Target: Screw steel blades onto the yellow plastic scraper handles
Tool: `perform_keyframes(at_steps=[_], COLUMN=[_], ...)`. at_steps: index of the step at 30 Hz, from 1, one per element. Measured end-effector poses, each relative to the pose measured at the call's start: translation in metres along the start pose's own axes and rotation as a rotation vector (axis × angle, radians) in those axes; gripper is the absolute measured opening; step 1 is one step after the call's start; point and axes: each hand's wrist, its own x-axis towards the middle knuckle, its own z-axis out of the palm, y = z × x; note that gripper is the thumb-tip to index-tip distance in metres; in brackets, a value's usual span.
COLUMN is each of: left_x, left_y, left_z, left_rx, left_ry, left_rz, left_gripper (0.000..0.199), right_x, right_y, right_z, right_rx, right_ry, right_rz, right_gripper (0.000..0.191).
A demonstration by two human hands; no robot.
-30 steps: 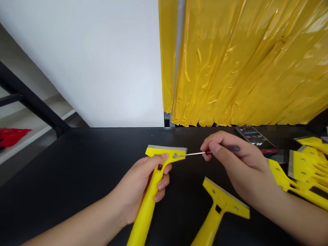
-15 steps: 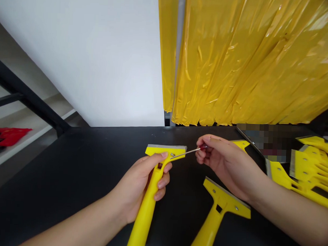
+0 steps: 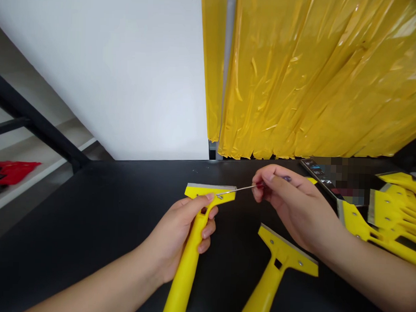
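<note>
My left hand [image 3: 188, 223] is wrapped round the neck of a yellow scraper [image 3: 184, 273], its thumb on the scraper's head. A metal blade runs along the top edge of that head, and a screw shows on its right half. Between the fingers of my right hand [image 3: 282, 190] is a screwdriver [image 3: 241, 189] with a dark red handle. Its thin shaft points left, and the tip lies over the scraper's head near my left thumb. A second yellow scraper [image 3: 283, 254] lies on the black table [image 3: 124, 217], below my right hand.
Several yellow scrapers [image 3: 393, 208] are piled at the right. A dark flat device [image 3: 319, 176], partly blurred out, lies behind my right wrist. Yellow plastic sheeting [image 3: 299, 77] and a white panel [image 3: 129, 71] stand behind the table. Something red [image 3: 18, 170] is on a shelf at left.
The screwdriver has become flatter, and its tip has moved up and slightly left on the scraper's head. My right hand has shifted slightly right and up. My left hand has barely moved.
</note>
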Motion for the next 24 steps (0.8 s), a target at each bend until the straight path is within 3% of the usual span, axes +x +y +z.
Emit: perform_keyframes(at_steps=[10, 24], left_x=[-0.0002, 0.0008], left_y=[-0.0003, -0.0016], left_z=[0.0010, -0.0016], left_rx=[0.016, 0.047], left_ry=[0.005, -0.015], left_rz=[0.001, 0.011], left_gripper=[0.035, 0.036], right_x=[-0.0061, -0.0073], right_y=[-0.0003, -0.0039], right_z=[-0.0002, 0.0005], right_rx=[-0.205, -0.268], right_ry=[0.010, 0.001], right_rz=[-0.177, -0.196], right_gripper=[0.017, 0.018])
